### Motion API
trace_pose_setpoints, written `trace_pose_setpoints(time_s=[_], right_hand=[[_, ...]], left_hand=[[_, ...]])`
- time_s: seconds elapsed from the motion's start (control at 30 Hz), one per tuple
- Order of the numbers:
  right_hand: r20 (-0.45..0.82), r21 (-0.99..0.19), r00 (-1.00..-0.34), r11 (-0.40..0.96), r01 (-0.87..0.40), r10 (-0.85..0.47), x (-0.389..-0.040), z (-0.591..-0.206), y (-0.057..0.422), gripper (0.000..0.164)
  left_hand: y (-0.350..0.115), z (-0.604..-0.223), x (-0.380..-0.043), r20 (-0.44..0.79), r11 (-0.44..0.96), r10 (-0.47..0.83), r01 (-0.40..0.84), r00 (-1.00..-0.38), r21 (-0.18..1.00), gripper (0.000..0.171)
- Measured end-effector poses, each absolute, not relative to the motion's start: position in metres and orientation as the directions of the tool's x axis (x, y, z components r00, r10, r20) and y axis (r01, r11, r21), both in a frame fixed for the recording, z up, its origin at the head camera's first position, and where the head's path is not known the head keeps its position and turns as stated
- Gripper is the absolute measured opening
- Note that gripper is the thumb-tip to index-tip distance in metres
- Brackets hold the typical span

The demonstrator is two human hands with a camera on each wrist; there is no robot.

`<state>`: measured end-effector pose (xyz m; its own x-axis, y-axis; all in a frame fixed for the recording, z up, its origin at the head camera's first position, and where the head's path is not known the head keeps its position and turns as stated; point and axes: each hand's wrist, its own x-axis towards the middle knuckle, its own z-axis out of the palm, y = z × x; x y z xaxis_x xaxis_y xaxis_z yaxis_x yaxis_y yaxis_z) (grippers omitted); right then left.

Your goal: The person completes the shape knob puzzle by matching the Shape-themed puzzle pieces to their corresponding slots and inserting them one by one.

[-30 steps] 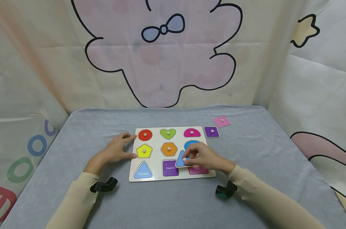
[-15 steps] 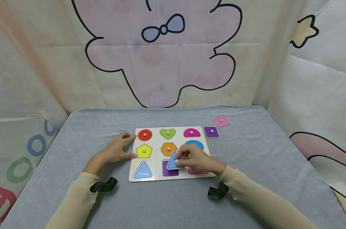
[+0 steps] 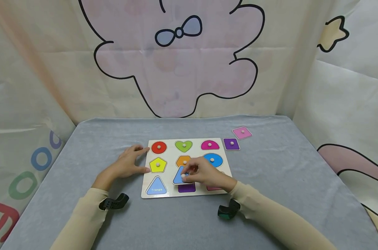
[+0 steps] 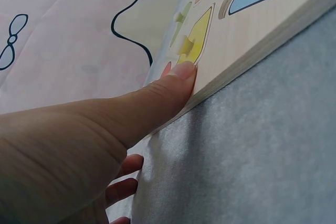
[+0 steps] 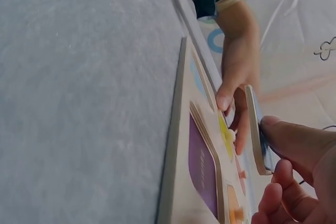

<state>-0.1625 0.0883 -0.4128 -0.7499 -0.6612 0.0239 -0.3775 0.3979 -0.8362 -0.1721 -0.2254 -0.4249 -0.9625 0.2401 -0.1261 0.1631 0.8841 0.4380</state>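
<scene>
My right hand pinches the white knob of a blue triangle puzzle piece above the wooden shape board. The piece overlaps the orange hexagon and the purple square recess in the head view. In the right wrist view the triangle piece is seen edge-on, raised off the board. My left hand rests at the board's left edge, its thumb on the rim beside the yellow pentagon. A blue triangle recess marked "Triangle" lies at the near left corner.
A purple knobbed piece lies by the board's far right corner, with a pink diamond-shaped piece behind it. Red circle, green heart, magenta half-circle and blue oval sit in the board. Grey cloth covers the table.
My right hand has carried the triangle piece leftward, from over the pink recess and the square's right side to over the square and hexagon. The left hand stays put.
</scene>
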Motion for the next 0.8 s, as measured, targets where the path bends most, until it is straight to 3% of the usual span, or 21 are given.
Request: trace_pose_setpoints(time_s=[0.8], right_hand=[[-0.046,-0.859,-0.722,0.396,-0.324,-0.691,-0.155,-0.418,0.032,0.013]], left_hand=[[-0.226,-0.423,-0.172,-0.119,0.883,0.248,0.173,-0.961,0.437,0.090]])
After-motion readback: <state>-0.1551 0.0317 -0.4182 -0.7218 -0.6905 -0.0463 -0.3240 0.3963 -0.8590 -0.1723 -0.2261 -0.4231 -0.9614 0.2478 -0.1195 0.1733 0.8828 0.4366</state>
